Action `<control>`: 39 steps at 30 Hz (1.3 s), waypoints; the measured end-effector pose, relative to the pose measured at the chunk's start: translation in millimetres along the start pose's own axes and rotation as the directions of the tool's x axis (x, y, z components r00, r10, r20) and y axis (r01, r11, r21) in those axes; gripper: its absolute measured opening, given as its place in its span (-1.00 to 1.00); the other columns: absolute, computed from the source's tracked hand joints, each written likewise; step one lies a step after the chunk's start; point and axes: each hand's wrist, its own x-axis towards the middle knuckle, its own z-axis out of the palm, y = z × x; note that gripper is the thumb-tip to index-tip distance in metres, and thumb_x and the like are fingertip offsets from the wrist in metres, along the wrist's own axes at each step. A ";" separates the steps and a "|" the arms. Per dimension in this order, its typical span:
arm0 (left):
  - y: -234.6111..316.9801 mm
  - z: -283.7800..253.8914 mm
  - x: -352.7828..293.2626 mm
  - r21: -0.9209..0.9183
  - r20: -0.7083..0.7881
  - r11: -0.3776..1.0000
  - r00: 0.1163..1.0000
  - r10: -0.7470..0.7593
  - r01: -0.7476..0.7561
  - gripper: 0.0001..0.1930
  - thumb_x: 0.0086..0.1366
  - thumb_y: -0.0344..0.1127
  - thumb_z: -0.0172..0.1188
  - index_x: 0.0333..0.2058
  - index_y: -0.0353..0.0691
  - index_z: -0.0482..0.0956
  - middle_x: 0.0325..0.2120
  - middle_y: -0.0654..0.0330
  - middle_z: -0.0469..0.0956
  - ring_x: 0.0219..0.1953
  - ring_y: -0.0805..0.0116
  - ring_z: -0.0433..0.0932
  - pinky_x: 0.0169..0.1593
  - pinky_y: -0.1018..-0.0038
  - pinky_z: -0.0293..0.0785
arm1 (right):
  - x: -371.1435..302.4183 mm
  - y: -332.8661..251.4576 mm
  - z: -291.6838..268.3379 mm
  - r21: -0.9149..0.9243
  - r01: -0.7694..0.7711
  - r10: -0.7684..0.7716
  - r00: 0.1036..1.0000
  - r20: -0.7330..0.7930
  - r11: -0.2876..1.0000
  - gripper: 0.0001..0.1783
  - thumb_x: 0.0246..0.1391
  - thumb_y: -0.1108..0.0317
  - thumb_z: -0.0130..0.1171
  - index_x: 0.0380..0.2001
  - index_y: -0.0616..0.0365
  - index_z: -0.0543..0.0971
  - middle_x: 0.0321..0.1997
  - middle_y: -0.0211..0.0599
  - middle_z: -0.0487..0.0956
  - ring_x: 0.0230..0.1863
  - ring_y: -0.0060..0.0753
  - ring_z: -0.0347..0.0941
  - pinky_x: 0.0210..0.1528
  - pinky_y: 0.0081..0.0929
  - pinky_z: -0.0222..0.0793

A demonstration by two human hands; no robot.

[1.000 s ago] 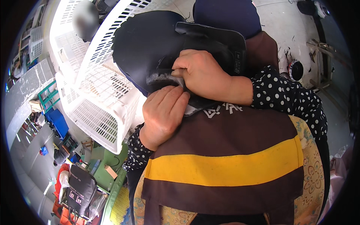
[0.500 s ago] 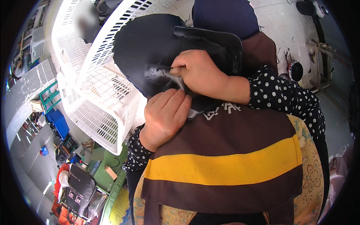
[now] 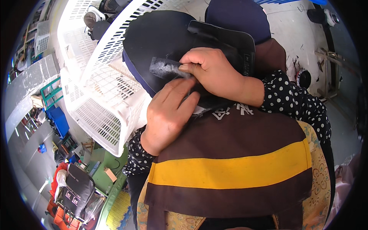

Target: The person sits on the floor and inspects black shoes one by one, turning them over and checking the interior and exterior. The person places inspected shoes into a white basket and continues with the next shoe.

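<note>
A black piece of smooth, leather-like material [image 3: 161, 34] with a raised flap lies in front of me, above my lap. My right hand [image 3: 218, 74] pinches the end of a thin dark strip with a frosty white patch [image 3: 163, 69], which stretches leftward over the black piece. My left hand [image 3: 170, 113] rests on the near side of the same piece. Its fingers reach toward the right fingertips, the thumb standing apart from them, and nothing shows in its grip. What lies under both hands is hidden.
White slatted plastic baskets [image 3: 97, 119] stand close on the left. Beyond the black piece sit a dark blue rounded thing [image 3: 237, 19] and a brown one [image 3: 270, 57]. A brown apron with a yellow band [image 3: 230, 168] covers my lap. Green equipment [image 3: 103, 165] stands lower left.
The left thumb has spread from its fingers, which were bunched close before. More of the frosty strip shows flat to the left of my right hand. The view has shifted slightly.
</note>
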 end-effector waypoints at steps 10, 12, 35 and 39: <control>-0.9 9.5 -8.8 0.033 0.022 0.998 0.998 0.054 -0.054 -0.71 -0.10 -0.54 0.28 -0.29 -0.38 0.62 -0.25 0.04 0.67 -0.13 0.02 0.69 -0.12 0.29 0.67 | -4.9 6.6 12.8 0.001 -0.095 0.095 0.990 -0.105 0.995 -0.86 0.21 0.45 0.29 -0.37 0.33 0.63 -0.52 -0.16 0.58 -0.52 -0.35 0.50 -0.42 -0.36 0.39; -1.3 11.8 -11.2 0.038 0.013 0.997 0.997 0.071 -0.071 -0.70 -0.10 -0.54 0.28 -0.29 -0.38 0.63 -0.25 0.05 0.67 -0.14 0.03 0.69 -0.13 0.30 0.68 | -2.6 7.0 12.5 0.099 -0.190 0.199 0.975 -0.099 0.977 -0.84 0.27 0.42 0.26 -0.36 0.32 0.62 -0.57 -0.26 0.55 -0.59 -0.48 0.44 -0.49 -0.43 0.34; -66.3 -35.2 33.1 -0.560 0.565 0.607 0.796 -0.218 0.564 -0.60 0.28 -0.65 0.20 0.10 -0.31 0.62 0.11 0.13 0.63 -0.15 0.46 0.60 -0.16 0.59 0.57 | 6.7 -5.9 -22.3 0.494 -0.428 0.513 0.857 -0.044 0.757 -0.83 0.39 0.43 0.16 -0.21 0.36 0.62 -0.36 -0.27 0.67 -0.35 -0.46 0.68 -0.27 -0.57 0.61; -56.0 -33.5 28.8 -0.451 0.477 0.760 0.846 -0.238 0.468 -0.42 0.07 -0.74 0.36 0.11 -0.22 0.65 0.05 0.19 0.64 -0.21 0.49 0.59 -0.23 0.61 0.53 | -2.6 -21.5 -33.8 0.505 -0.415 0.533 0.839 -0.110 0.757 -0.72 0.39 0.34 0.18 -0.22 0.43 0.62 -0.39 -0.23 0.67 -0.37 -0.44 0.68 -0.32 -0.52 0.61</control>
